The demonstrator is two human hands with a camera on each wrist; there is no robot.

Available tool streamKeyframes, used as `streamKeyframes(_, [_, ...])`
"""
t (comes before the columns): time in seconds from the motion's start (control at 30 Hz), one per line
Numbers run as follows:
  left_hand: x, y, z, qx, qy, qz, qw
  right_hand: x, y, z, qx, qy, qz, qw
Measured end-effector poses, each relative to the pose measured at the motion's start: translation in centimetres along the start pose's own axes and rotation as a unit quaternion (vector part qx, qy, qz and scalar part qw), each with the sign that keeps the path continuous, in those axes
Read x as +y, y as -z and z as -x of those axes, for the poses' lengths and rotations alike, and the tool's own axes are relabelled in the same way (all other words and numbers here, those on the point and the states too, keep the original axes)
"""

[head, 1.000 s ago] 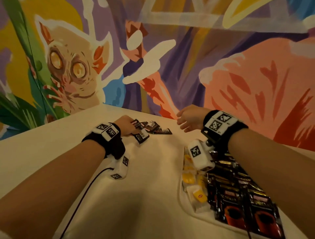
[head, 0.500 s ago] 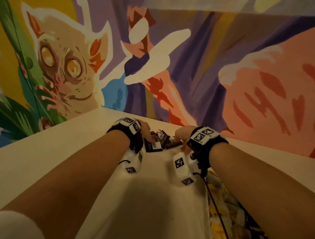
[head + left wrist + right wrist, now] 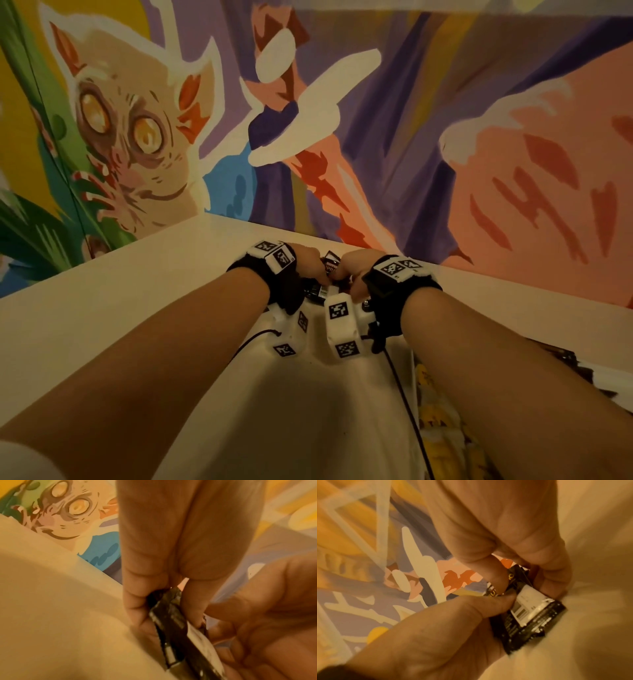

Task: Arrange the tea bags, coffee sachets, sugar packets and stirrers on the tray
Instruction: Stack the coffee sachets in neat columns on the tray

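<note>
A small stack of black coffee sachets [image 3: 331, 266] with white barcode labels stands on edge on the cream table, near the mural wall. My left hand [image 3: 313, 270] and right hand [image 3: 349, 274] meet around it. In the left wrist view my left hand [image 3: 165, 620] grips the sachets [image 3: 173, 616] between its curled fingers. In the right wrist view my right hand [image 3: 526, 583] curls over the sachets [image 3: 534, 612], and the left thumb [image 3: 496, 602] presses on their label. The white tray [image 3: 415, 373] lies at the lower right, mostly hidden by my right forearm.
Yellow packets [image 3: 433, 416] lie in the tray's near side. The painted mural wall [image 3: 376, 154] rises right behind the hands. A black cable [image 3: 402, 394] runs from my right wrist across the table. Bare tabletop [image 3: 120, 291] spreads to the left.
My right hand has moved left from above the tray to join the left hand, and both have closed on the scattered sachets, gathering them into one stack. The head view has tilted up.
</note>
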State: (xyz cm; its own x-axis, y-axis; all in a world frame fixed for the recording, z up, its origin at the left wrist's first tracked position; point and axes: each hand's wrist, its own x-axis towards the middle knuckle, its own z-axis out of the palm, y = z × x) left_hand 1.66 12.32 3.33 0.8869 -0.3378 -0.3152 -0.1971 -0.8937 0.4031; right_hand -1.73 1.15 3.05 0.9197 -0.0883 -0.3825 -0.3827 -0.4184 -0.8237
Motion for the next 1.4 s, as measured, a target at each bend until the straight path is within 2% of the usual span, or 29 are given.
streamKeyframes(0.1, [-0.7,-0.9,1.1,-0.006,-0.02,0.162,0.987,0.3,0.3,1.1,-0.006,-0.008,-0.048,0.999])
streamKeyframes(0.23, [0.3,-1.6,4.8,0.015,-0.045,0.394,0.918,0.4,1.0,5.3,-0.012,-0.023,-0.156,0.987])
streamKeyframes(0.37, [2.5,-2.6,10.0,-0.05,-0.075,0.511,0.855,1.4,2.1,11.8,-0.037,0.073,-0.275,0.958])
streamKeyframes(0.5, [5.7,-4.2,15.6,-0.129,-0.149,0.639,0.744,3.3,3.2,18.6,-0.011,0.2,-0.229,0.953])
streamKeyframes(0.57, [7.4,-5.5,18.1,-0.167,-0.187,0.655,0.712,4.6,3.6,21.7,0.018,0.24,-0.213,0.947])
streamKeyframes(0.7, [10.8,-8.9,21.8,-0.181,-0.223,0.661,0.693,8.1,4.5,26.1,0.147,0.281,-0.181,0.931])
streamKeyframes(0.8, [13.3,-11.4,23.4,-0.166,-0.227,0.658,0.699,10.7,5.5,27.9,0.292,0.225,-0.015,0.929])
streamKeyframes(0.87, [14.5,-12.7,23.8,-0.153,-0.223,0.654,0.707,12.3,5.8,29.4,0.33,0.234,0.059,0.912])
streamKeyframes(0.93, [15.2,-13.6,23.9,-0.155,-0.223,0.658,0.703,13.6,6.2,30.8,0.318,0.283,0.096,0.9])
streamKeyframes(1.03, [15.6,-14.6,23.7,-0.175,-0.219,0.678,0.679,14.7,7.4,32.3,0.25,0.342,0.163,0.891])
streamKeyframes(1.1, [15.6,-15.0,23.3,-0.185,-0.223,0.694,0.659,14.7,8.2,32.8,0.205,0.336,0.256,0.883])
streamKeyframes(1.2, [15.8,-15.4,23.4,-0.2,-0.229,0.709,0.636,14.2,8.2,32.3,0.16,0.296,0.41,0.848])
streamKeyframes(1.27, [15.7,-15.8,23.6,-0.191,-0.232,0.705,0.642,13.8,7.7,31.5,0.164,0.293,0.429,0.839])
streamKeyframes(1.4, [15.0,-15.9,23.9,-0.19,-0.243,0.695,0.65,13.7,7.2,30.8,0.204,0.341,0.388,0.832])
